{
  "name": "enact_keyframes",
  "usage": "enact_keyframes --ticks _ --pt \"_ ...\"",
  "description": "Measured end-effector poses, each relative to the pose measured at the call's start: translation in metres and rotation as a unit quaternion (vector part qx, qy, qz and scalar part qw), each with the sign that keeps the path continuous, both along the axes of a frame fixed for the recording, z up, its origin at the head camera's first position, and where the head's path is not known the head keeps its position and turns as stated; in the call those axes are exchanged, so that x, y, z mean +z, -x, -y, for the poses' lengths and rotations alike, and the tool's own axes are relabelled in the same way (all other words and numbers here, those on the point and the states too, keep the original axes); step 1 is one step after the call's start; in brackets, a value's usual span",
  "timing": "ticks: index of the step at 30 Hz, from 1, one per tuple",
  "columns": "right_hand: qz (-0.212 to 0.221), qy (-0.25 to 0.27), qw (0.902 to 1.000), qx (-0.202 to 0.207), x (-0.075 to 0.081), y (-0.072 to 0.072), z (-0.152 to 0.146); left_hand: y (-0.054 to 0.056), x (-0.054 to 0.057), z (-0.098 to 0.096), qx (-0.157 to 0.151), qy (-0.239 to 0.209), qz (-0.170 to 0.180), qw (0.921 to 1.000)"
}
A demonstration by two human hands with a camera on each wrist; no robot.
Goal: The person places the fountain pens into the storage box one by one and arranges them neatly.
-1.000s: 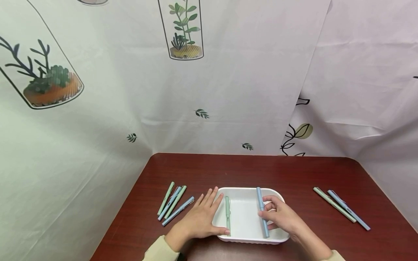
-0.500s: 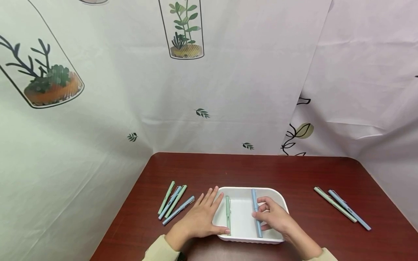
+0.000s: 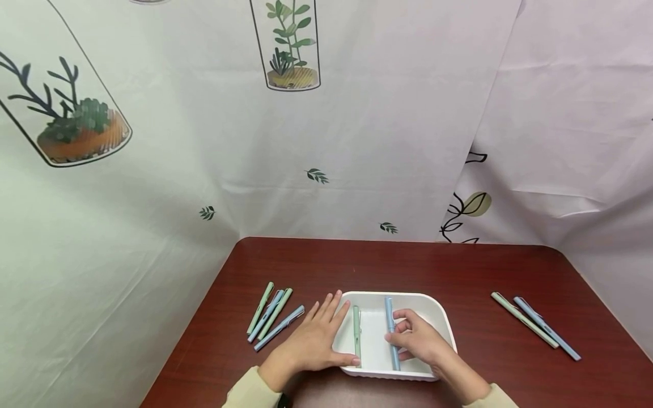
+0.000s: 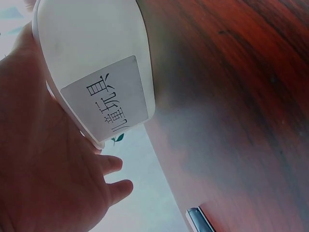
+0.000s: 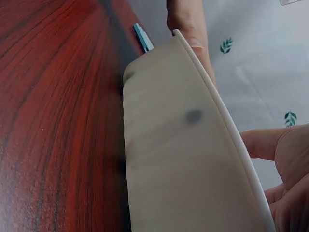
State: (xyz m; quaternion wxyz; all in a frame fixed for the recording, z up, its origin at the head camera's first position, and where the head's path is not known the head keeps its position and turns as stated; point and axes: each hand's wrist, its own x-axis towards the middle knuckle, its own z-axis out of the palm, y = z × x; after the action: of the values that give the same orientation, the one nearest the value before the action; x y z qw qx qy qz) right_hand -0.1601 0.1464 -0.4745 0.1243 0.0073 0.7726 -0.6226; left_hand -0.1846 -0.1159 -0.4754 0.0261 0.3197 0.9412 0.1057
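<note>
A white plastic tray (image 3: 372, 334) stands near the table's front edge, a light green pen (image 3: 356, 326) lying lengthwise along its left side. My left hand (image 3: 315, 340) is spread flat over the tray's left rim, fingers straight and thumb at the green pen's near end. Between thumb and fingers, my right hand (image 3: 420, 340) pinches a light blue capped pen (image 3: 389, 311) about its middle, over the tray's centre. The left wrist view shows my palm beside the tray's labelled outer wall (image 4: 91, 38). In the right wrist view the tray wall (image 5: 169, 145) hides the blue pen.
Left of the tray lie several pens, including a green pen (image 3: 260, 307) and a blue pen (image 3: 279, 328). On the right, another green pen (image 3: 522, 319) and blue pen (image 3: 547, 328) lie side by side. A patterned cloth (image 3: 377, 141) hangs behind the dark red table (image 3: 408, 266).
My right hand has moved left across the tray with the blue pen, from near its right side to about the middle. My left hand has stayed at the left rim.
</note>
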Motion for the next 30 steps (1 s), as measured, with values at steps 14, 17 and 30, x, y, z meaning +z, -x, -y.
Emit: enact_keyframes --ticks 14,17,30 --pt "0.006 -0.007 0.9999 0.010 -0.004 0.003 0.011 0.000 -0.001 0.000 0.005 0.003 0.004 1.0000" --pt "0.006 -0.006 0.9999 0.011 -0.005 0.004 0.013 0.000 0.000 0.000 0.006 0.000 0.010 0.9999" --pt "0.011 -0.024 0.9996 0.008 -0.006 0.008 0.022 0.000 -0.001 0.000 0.004 0.005 0.000 1.0000"
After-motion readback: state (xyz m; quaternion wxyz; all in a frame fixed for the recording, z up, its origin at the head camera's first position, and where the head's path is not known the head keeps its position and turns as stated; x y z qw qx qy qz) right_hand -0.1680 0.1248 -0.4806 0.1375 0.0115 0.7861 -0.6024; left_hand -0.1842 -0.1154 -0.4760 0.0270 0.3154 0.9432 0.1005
